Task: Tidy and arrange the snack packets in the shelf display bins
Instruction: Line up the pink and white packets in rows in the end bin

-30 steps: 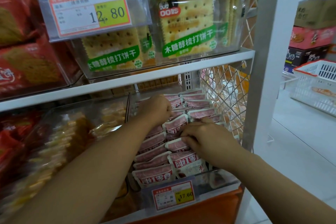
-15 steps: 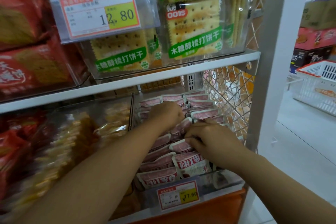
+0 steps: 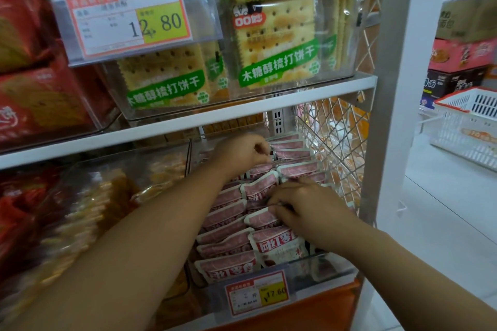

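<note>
Left hand (image 3: 242,154) moved rearward, pinching glossy packets (image 3: 228,247).

A white upright post (image 3: 395,88) is framing the shelving, a wire mesh panel (image 3: 333,137) lining its side. A white basket (image 3: 468,121) is sitting on pale floor (image 3: 443,223) below stacked cartons (image 3: 460,56).

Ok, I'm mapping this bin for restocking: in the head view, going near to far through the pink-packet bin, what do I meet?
17.60 price tag → front pink packet → right hand, pinching a mid-row pink packet → left hand → rearmost pink packets.
</note>
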A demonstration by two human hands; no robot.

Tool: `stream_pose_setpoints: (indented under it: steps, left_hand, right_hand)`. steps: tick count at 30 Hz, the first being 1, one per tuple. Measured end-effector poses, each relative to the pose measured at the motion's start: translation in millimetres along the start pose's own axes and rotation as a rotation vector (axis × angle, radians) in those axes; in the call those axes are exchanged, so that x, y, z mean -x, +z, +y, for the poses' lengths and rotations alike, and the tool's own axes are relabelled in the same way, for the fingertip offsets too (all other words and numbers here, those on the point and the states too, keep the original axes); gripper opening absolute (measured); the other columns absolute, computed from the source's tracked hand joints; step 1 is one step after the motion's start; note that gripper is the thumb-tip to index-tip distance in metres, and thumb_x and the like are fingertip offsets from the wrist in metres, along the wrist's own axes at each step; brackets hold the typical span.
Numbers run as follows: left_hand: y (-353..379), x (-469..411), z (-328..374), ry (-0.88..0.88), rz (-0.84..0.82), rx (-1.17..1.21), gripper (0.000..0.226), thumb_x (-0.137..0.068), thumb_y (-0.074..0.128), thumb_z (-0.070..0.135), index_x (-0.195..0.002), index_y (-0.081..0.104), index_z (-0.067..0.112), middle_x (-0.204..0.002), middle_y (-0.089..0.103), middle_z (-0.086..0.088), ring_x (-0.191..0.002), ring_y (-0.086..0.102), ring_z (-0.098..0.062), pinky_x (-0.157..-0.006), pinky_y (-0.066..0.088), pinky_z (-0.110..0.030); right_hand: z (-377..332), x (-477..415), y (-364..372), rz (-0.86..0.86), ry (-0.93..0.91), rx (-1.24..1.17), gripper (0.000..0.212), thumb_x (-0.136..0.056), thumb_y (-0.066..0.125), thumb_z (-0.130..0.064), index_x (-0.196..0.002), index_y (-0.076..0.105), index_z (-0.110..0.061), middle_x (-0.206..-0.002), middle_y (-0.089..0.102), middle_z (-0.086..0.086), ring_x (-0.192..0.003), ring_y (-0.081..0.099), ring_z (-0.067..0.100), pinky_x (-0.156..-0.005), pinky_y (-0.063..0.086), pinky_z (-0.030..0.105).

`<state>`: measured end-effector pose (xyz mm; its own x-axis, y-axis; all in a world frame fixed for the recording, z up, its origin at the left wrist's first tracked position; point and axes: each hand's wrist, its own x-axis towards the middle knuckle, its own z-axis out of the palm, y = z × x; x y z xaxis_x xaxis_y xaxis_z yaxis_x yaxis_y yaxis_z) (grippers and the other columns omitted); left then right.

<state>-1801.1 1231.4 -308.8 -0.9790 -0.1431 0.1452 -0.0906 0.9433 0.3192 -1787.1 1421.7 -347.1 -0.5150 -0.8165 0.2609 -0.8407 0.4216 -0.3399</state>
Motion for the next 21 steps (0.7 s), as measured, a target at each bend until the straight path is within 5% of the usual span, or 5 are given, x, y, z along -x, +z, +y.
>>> stream_pose_setpoints:
  steps: [5, 12, 15, 19, 21]
  left_hand:
    - [-3, -1, 2, 0.085, -0.11, -0.328, 0.011, -0.087, 0.06, 0.016, -0.085, 0.07, 0.014, -0.088, 0.069, -0.001, -0.081, 0.062, -0.02, -0.071, 0.051, -0.033]
    - [-12, 6, -23, 0.194, -0.202, -0.656, 0.017, -0.083, 0.054, 0.011, -0.068, 0.049, 0.017, -0.068, 0.047, -0.003, -0.067, 0.05, -0.023, -0.056, 0.03, -0.029]
    - [-13, 9, -21, 0.214, -0.156, -0.61, 0.016, -0.088, 0.052, 0.017, -0.073, 0.056, 0.016, -0.073, 0.057, -0.004, -0.07, 0.054, -0.023, -0.057, 0.037, -0.032]
    - [-4, 2, -9, 0.138, -0.248, -0.346, 0.025, -0.096, 0.049, 0.025, -0.107, 0.07, 0.016, -0.109, 0.069, -0.003, -0.094, 0.062, -0.021, -0.08, 0.048, -0.032]
    - [3, -3, -5, 0.094, -0.327, -0.292, 0.029, -0.098, 0.047, 0.029, -0.104, 0.07, 0.011, -0.106, 0.069, -0.007, -0.091, 0.061, -0.022, -0.085, 0.047, -0.035]
  right_hand:
    - [0, 0, -2, -0.012, 0.001, -0.003, 0.026, -0.097, 0.041, -0.038, -0.108, 0.063, -0.032, -0.116, 0.059, -0.016, -0.106, 0.043, 0.012, -0.074, 0.036, 0.027]
    - [0, 1, -1, 0.001, 0.001, 0.008, 0.026, -0.097, 0.041, -0.038, -0.108, 0.064, -0.032, -0.115, 0.06, -0.017, -0.108, 0.045, 0.011, -0.073, 0.033, 0.023]
    - [-2, 1, -3, -0.007, 0.001, 0.001, 0.026, -0.097, 0.041, -0.037, -0.108, 0.064, -0.031, -0.115, 0.06, -0.017, -0.108, 0.046, 0.012, -0.074, 0.031, 0.023]
    - [-3, 1, -3, -0.011, 0.003, -0.007, 0.025, -0.097, 0.042, -0.037, -0.107, 0.064, -0.03, -0.114, 0.06, -0.017, -0.107, 0.046, 0.011, -0.074, 0.031, 0.023]
    - [-2, 2, -3, -0.012, 0.008, -0.01, 0.025, -0.096, 0.042, -0.037, -0.106, 0.064, -0.03, -0.112, 0.061, -0.016, -0.105, 0.046, 0.011, -0.073, 0.03, 0.023]
